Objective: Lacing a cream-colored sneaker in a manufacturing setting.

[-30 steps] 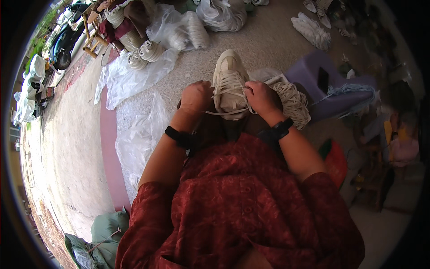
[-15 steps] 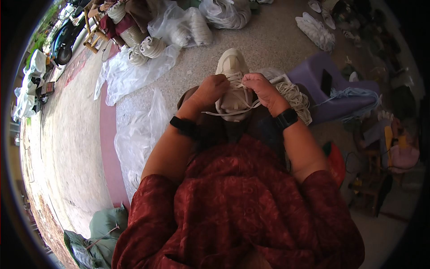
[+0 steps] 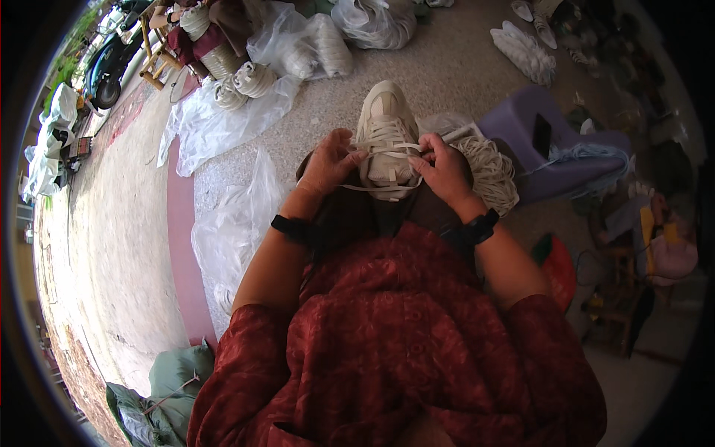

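A cream shoe [image 3: 385, 130] rests on the person's lap, toe pointing to twelve o'clock. The left hand [image 3: 328, 162], at the shoe's nine o'clock, pinches a lace [image 3: 387, 147]; the right hand [image 3: 445, 167], at three o'clock, pinches its other end. A bundle of cord [image 3: 491, 173] lies just beyond.

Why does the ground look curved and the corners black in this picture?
Head view: a fisheye lens bends straight edges near the rim and leaves black corners; soft daylight falls evenly, with no harsh glare; the cream shoe and both hands, left hand and right hand, are sharp at centre, while the edges blur.
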The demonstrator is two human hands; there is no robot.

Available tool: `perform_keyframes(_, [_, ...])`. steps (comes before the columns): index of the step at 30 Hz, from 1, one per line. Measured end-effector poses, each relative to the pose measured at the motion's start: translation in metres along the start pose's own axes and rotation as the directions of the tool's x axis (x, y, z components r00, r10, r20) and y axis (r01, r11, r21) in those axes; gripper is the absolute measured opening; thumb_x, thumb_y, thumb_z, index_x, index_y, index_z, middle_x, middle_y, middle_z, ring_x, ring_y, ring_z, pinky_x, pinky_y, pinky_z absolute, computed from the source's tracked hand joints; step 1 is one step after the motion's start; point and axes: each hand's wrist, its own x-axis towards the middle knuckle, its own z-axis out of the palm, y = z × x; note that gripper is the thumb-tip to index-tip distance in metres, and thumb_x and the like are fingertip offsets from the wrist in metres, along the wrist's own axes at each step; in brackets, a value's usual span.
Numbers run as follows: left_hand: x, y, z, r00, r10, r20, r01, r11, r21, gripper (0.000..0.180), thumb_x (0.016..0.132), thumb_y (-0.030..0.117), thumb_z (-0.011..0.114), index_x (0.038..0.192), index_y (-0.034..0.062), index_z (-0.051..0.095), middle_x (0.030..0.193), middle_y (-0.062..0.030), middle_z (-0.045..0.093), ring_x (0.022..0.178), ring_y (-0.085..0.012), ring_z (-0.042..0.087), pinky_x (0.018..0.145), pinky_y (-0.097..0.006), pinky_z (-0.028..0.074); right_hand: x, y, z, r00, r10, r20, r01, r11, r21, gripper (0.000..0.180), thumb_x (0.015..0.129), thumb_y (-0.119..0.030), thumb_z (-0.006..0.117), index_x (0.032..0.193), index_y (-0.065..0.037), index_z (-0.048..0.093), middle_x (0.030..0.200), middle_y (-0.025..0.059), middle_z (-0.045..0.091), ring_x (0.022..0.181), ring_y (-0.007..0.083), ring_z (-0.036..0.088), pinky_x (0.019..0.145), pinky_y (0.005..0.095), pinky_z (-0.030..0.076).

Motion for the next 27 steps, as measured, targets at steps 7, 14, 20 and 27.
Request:
perform_keyframes(7, [-0.017, 0.013, 0.0, 0.997, 0.026, -0.075, 0.002, 0.937, 0.35, 0.035, 0.075, 0.026, 0.068, 0.093, -0.0022, 0.058, 0.075, -0.0138, 0.063, 0.073, -0.0273, 0.062, 0.067, -0.035, 0.048, -0.02, 0.002, 0.006, 0.992, 0.107, -0.073, -0.11, 0.993, -0.037, 0.021, 0.07, -0.005, 0.066, 0.085, -0.001, 0.052, 0.065, 0.0098, 0.053, 0.058, 0.0199, 0.052, 0.055, 0.0315, 0.042])
perform_keyframes(14, [-0.037, 0.017, -0.036, 0.978, 0.04, -0.204, 0.028, 0.946, 0.324, 0.018, 0.073, 0.017, 0.069, 0.07, 0.0001, 0.064, 0.062, -0.0092, 0.062, 0.057, -0.0125, 0.057, 0.055, -0.028, 0.045, -0.044, 0.02, -0.053, 0.989, -0.095, -0.112, 0.064, 0.966, -0.251, 0.012, 0.077, -0.008, 0.059, 0.069, -0.001, 0.053, 0.06, 0.0165, 0.048, 0.055, 0.0327, 0.048, 0.052, 0.0358, 0.039])
perform_keyframes(20, [-0.064, -0.003, -0.08, 0.971, 0.088, -0.222, -0.007, 0.94, 0.342, 0.012, 0.076, 0.006, 0.067, 0.067, 0.0019, 0.061, 0.062, 0.0, 0.059, 0.058, -0.0051, 0.049, 0.054, -0.023, 0.041, -0.07, 0.047, -0.105, 0.993, -0.082, -0.079, 0.051, 0.938, -0.342, 0.011, 0.08, -0.006, 0.054, 0.072, 0.001, 0.05, 0.061, 0.0125, 0.051, 0.056, 0.0258, 0.05, 0.053, 0.0328, 0.039])
perform_keyframes(27, [-0.075, 0.042, -0.093, 0.974, 0.225, -0.037, -0.18, 0.858, 0.482, 0.005, 0.075, 0.004, 0.067, 0.073, 0.0006, 0.065, 0.065, -0.0067, 0.061, 0.06, -0.0142, 0.057, 0.057, -0.027, 0.044, -0.063, -0.046, -0.143, 0.943, 0.187, 0.277, -0.257, 0.935, 0.243, 0.018, 0.084, -0.004, 0.052, 0.067, -0.003, 0.049, 0.059, -0.0027, 0.046, 0.058, 0.0061, 0.045, 0.05, 0.0256, 0.036])
